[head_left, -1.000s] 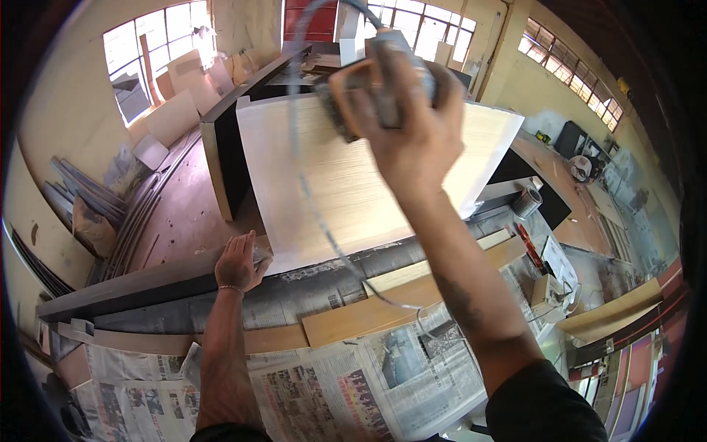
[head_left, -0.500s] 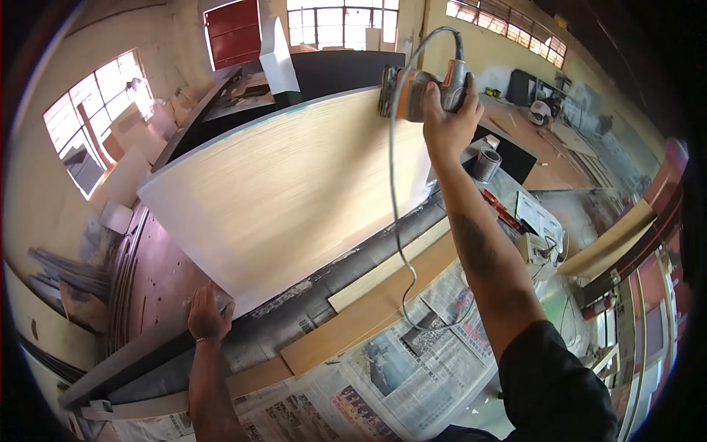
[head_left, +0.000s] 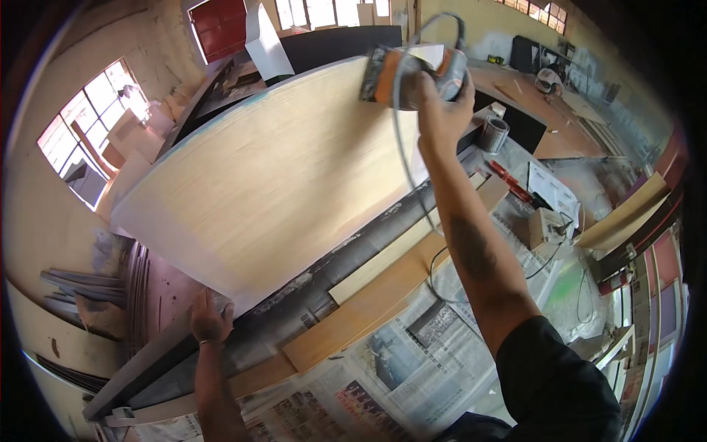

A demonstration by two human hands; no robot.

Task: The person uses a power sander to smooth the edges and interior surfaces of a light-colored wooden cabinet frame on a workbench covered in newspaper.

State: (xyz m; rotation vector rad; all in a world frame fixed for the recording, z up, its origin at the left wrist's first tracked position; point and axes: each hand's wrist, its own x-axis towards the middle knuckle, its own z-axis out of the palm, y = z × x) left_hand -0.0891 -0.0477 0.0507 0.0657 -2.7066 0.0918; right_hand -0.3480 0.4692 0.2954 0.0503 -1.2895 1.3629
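Note:
My right hand point(head_left: 443, 121) is wrapped round an orange and black electric sander point(head_left: 390, 79), held at the upper right of a pale wooden panel point(head_left: 272, 177). Its grey cord point(head_left: 403, 147) loops over the top and hangs down in front of the panel. The panel stands tilted on a dark, dusty beam, with a whitish border at its left end. Down at the panel's lower left corner, my left hand point(head_left: 210, 318) grips the edge, with its fingertips partly hidden. Motion blurs the sander slightly, and I cannot tell whether its pad touches the wood.
Wooden strips point(head_left: 368, 313) and spread newspaper point(head_left: 368, 383) lie nearest me. On the right are a tin can point(head_left: 493, 135), a red-handled tool point(head_left: 510, 181) and a pale box with wires point(head_left: 546, 228). Dark boards and a white block point(head_left: 266, 46) stand behind the panel.
The sander and my right hand have shifted slightly left along the panel's upper part, and the sander has tilted. The view has moved a little. My left hand stays at the corner.

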